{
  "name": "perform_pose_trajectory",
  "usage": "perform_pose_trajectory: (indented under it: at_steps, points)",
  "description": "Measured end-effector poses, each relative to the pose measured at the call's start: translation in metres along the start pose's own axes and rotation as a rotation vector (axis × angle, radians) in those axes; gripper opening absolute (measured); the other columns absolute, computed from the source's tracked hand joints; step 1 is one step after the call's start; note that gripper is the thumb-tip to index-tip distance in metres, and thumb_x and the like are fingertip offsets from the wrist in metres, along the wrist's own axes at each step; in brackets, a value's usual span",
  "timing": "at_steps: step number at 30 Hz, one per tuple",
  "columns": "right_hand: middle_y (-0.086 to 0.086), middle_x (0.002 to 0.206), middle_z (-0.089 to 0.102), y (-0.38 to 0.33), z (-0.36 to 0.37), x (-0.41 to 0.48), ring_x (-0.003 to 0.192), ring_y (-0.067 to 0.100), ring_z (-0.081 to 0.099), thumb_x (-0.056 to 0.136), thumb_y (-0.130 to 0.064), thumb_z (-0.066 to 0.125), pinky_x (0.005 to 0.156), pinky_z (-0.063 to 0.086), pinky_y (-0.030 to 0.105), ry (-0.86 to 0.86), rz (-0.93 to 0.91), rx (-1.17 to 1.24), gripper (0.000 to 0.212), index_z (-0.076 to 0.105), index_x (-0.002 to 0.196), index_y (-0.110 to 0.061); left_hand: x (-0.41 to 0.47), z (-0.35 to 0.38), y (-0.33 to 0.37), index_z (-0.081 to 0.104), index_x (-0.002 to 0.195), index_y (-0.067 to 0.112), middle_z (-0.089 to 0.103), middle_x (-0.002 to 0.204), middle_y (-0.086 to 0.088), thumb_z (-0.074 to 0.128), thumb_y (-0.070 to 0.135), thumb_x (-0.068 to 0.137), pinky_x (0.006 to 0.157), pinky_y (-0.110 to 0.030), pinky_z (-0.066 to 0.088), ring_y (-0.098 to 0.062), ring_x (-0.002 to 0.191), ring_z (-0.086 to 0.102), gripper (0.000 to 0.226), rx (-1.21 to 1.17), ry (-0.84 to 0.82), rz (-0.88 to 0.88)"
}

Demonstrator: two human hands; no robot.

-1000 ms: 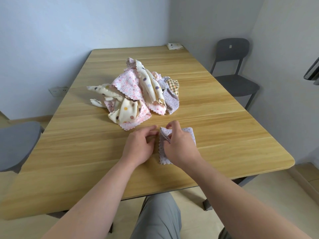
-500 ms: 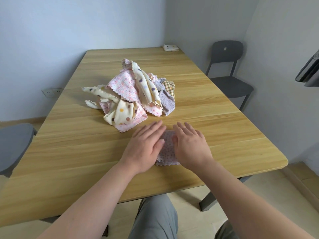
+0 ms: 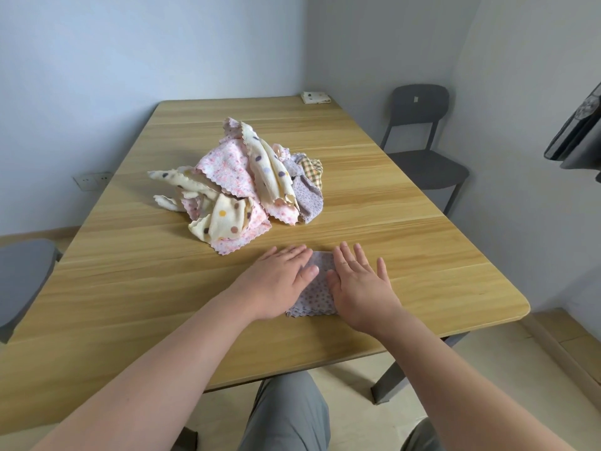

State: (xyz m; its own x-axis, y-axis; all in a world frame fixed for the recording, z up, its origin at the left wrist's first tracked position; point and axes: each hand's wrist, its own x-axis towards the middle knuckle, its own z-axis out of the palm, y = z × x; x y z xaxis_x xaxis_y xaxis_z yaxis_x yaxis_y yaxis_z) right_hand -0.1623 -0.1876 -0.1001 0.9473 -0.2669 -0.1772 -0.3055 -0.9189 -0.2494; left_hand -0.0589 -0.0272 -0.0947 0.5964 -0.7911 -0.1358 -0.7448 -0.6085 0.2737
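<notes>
Both flat hands (image 3: 320, 283) press the folded cloth (image 3: 317, 289) near the table (image 3: 455, 288) edge.

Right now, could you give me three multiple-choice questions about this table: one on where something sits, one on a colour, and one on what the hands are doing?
1. Where is the pile of cloths?
A) in a basket
B) in the middle of the table
C) on the floor

2. What colour is the folded cloth being pressed?
A) plain green
B) black
C) lilac with small spots

3. How are the left hand and right hand placed?
A) flat, fingers straight, pressing the folded cloth
B) clenched into fists
C) raised in the air

Answers:
1 B: the heap lies on the wooden top, past the fingertips.
2 C: lilac spotted fabric shows between the hands.
3 A: both palms lie flat on it.
</notes>
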Motion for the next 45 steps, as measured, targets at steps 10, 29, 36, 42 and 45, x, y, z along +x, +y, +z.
perform_pose_trajectory:
  at_steps: [10, 29, 36, 42, 45]
  points:
    - [-0.006, 0.169, -0.005, 0.007, 0.002, -0.008, 0.154, 0.017, -0.016, 0.109, -0.040, 0.010, 0.124, -0.009, 0.051, 0.025, 0.058, -0.003, 0.059, 0.001, 0.162, -0.018, 0.008, 0.005, 0.001, 0.002, 0.163, 0.019, 0.001, 0.170, 0.004, 0.021, 0.049, 0.108, 0.127, -0.034, -0.002, -0.011, 0.156, -0.003, 0.065, 0.073, -0.008, -0.031]
    - [-0.010, 0.086, 0.066, 0.029, -0.020, 0.026, 0.081, 0.022, 0.066, 0.091, -0.022, 0.064, 0.067, 0.052, 0.034, 0.286, 0.101, 0.741, 0.012, 0.060, 0.102, -0.024, 0.058, -0.026, 0.015, 0.054, 0.089, 0.027, 0.060, 0.091, 0.008, 0.060, 0.024, 0.093, 0.065, -0.030, 0.039, -0.010, 0.079, 0.054, 0.008, -0.288, 0.109, -0.224]
    - [0.003, 0.082, 0.073, 0.055, -0.098, 0.050, 0.046, 0.013, 0.056, 0.089, -0.005, 0.064, 0.050, 0.049, 0.028, 0.079, -0.005, 0.979, 0.018, 0.075, 0.099, -0.014, 0.070, -0.096, 0.040, 0.072, 0.101, 0.030, 0.076, 0.099, 0.010, 0.075, 0.017, 0.089, 0.091, -0.030, 0.053, -0.007, 0.096, 0.070, 0.018, -0.664, 0.071, -0.342]
    - [0.003, 0.074, 0.065, 0.072, -0.243, 0.021, 0.056, 0.021, 0.058, 0.090, 0.003, 0.061, 0.054, 0.051, 0.038, 0.003, 0.037, 1.099, 0.015, 0.073, 0.087, -0.006, 0.063, -0.207, 0.110, 0.074, 0.107, 0.017, 0.077, 0.106, 0.004, 0.087, 0.036, 0.069, 0.111, -0.045, 0.043, -0.016, 0.111, 0.066, 0.044, -1.035, 0.147, -0.414]
    - [0.005, 0.077, 0.070, 0.087, -0.323, -0.009, 0.063, 0.028, 0.059, 0.092, 0.000, 0.062, 0.055, 0.048, 0.039, 0.001, 0.059, 1.167, 0.014, 0.073, 0.089, -0.007, 0.058, -0.253, 0.161, 0.066, 0.124, 0.007, 0.071, 0.125, -0.006, 0.092, 0.040, 0.061, 0.115, -0.055, 0.034, -0.025, 0.127, 0.060, 0.075, -1.315, 0.151, -0.405]
